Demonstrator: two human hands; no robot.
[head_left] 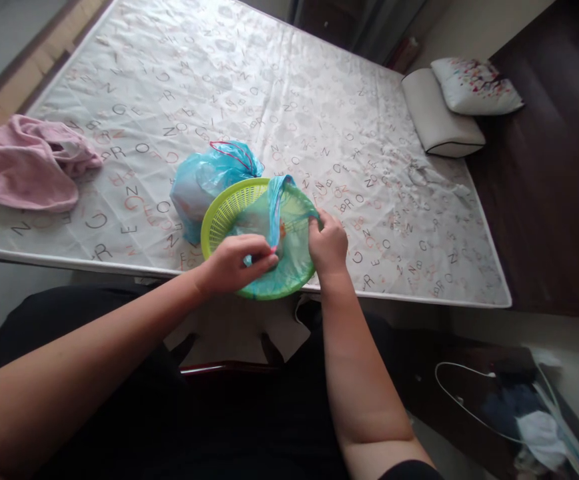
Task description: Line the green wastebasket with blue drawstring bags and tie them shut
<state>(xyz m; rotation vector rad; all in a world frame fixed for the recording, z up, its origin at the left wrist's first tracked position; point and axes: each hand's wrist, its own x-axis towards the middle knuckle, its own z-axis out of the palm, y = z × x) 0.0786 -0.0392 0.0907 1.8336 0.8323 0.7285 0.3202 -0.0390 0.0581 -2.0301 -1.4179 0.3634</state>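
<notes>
A thin blue plastic bag [292, 257] spreads inside a lime-green plastic basket [218, 215] at the mattress's front edge. My left hand [242, 261] pinches the bag's gathered edge, where a bit of red shows at the fingertips. On the far side, my right hand [328, 241] grips the bag's rim by the basket's right edge. Something orange shows faintly through the plastic; I cannot make out what it is. Just behind the basket sits a second blue plastic bag [204, 177], filled, with a red drawstring at its top.
The basket partly overhangs the edge of the letter-printed mattress [294, 93]. A pink cloth [34, 163] lies at the left. Two pillows, one floral [474, 87] and one cream [437, 110], lie at the right end. A white cable [457, 365] lies on a dark surface at lower right.
</notes>
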